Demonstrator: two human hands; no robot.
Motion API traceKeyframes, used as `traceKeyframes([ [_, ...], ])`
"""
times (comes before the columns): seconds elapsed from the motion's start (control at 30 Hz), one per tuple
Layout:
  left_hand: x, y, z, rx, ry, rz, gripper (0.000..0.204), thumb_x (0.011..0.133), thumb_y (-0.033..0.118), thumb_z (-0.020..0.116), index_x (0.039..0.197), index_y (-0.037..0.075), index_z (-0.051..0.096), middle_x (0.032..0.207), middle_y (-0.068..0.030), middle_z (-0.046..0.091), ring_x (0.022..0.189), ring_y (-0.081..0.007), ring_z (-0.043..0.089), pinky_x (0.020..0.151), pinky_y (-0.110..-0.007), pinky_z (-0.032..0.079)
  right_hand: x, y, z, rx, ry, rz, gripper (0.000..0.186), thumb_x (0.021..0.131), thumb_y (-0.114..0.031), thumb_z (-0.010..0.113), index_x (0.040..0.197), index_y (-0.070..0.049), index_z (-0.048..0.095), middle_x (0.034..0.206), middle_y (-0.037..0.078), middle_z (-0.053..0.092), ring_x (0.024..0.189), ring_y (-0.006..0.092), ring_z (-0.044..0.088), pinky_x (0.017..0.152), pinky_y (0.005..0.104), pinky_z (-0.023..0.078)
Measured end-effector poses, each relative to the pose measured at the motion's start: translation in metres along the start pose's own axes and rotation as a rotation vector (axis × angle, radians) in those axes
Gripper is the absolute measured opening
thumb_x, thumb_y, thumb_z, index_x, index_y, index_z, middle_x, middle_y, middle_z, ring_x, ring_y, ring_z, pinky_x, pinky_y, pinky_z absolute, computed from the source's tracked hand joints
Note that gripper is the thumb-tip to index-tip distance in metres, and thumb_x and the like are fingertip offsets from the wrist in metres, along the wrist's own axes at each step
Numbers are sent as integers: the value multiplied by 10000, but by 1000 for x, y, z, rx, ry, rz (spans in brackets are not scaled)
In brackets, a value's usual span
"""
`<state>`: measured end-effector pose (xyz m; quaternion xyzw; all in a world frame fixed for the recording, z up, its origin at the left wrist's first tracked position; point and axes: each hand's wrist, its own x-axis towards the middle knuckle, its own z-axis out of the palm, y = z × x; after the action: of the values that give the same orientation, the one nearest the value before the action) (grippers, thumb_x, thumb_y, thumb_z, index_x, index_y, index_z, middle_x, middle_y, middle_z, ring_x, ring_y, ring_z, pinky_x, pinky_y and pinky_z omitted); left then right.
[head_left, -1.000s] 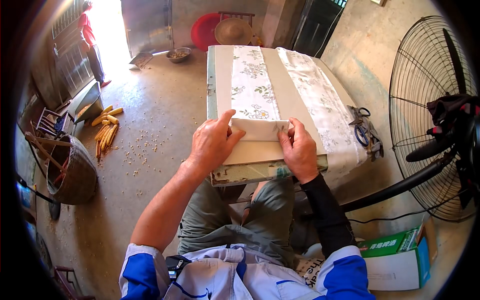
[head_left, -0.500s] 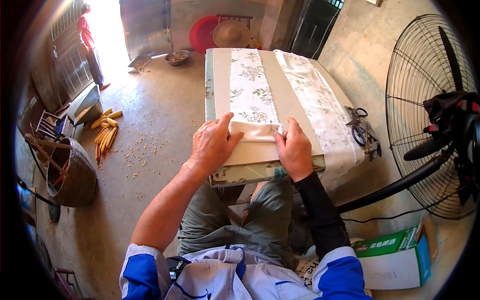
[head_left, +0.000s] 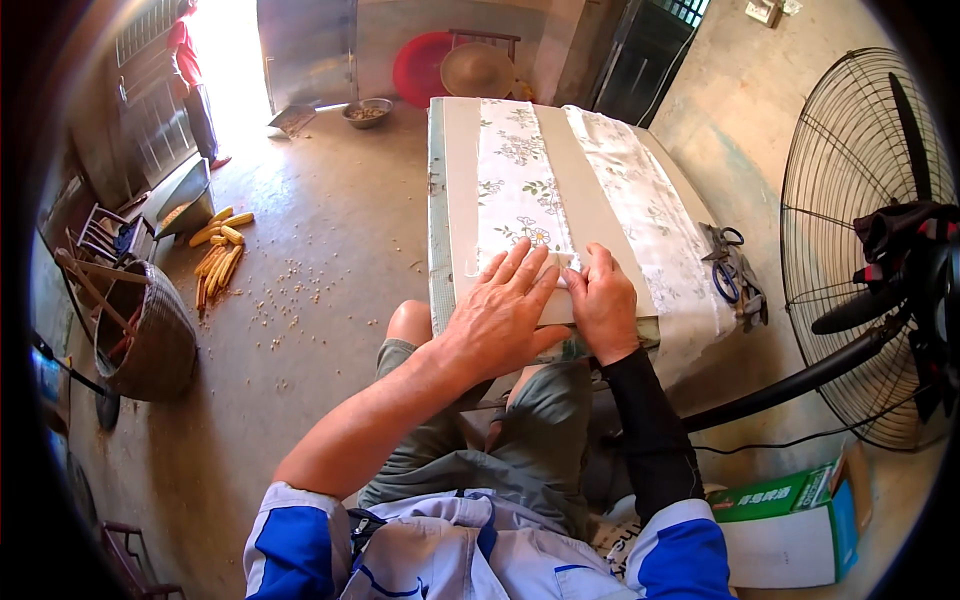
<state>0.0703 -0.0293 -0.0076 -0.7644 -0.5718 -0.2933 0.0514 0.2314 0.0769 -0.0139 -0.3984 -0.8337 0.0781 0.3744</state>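
Observation:
A board-topped table (head_left: 605, 165) bears two white floral cloth strips. My left hand (head_left: 500, 310) lies flat across the folded near end of the left strip (head_left: 522, 185), fingers stretched out and largely covering the fold. My right hand (head_left: 604, 300) is closed, its thumb and fingers pinching the right end of that fold. The second strip (head_left: 650, 225) runs alongside and drapes over the table's near right edge. Scissors (head_left: 727, 275) rest at the right edge.
A large black fan (head_left: 858, 250) stands right, above a green-and-white carton (head_left: 775, 540). At left are a woven basket (head_left: 150, 340), a scoop (head_left: 185, 200) and several corn cobs (head_left: 220, 265). A metal bowl (head_left: 367, 112) sits behind. A person (head_left: 195, 100) stands by the bright doorway.
My left hand has shifted right and turned from gripping the fold's left end to lying flat over it. My right hand still holds the right end, slightly moved.

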Motion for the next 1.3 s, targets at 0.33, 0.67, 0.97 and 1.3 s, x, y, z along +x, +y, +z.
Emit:
traceKeyframes([
  [0.33,-1,-2,9,115,-115,-68,914,946,612,628,1510,-79,430,1608,-303,378,1544,-418,301,1278,-479,227,1,-1,0,-21,17,-40,379,938,-148,708,1222,18,520,1052,267,658,937,481,660,799,534,535],
  [0.67,-3,-4,10,44,-124,-116,777,930,495,606,1533,23,472,1622,-236,392,1544,-458,269,1293,-518,162,-3,-31,-4,254,-119,-379,635,1013,-439,617,1372,82,562,1388,265,608,1327,424,551,1116,512,396],
  [0.97,-4,-3,14,116,-116,-76,848,927,569,613,1520,-19,464,1622,-259,385,1548,-440,280,1287,-522,178,-3,6,4,-17,-360,-339,959,1005,-730,416,1527,75,424,1599,291,401,1527,413,331,1256,514,213],
  [1.3,-10,-34,-27,148,-253,-162,1128,864,729,637,1539,-130,357,1632,-328,319,1564,-415,261,1294,-476,181,-11,15,-3,-170,-403,-286,993,991,-752,423,1547,72,397,1640,274,345,1560,380,276,1266,508,194],
])
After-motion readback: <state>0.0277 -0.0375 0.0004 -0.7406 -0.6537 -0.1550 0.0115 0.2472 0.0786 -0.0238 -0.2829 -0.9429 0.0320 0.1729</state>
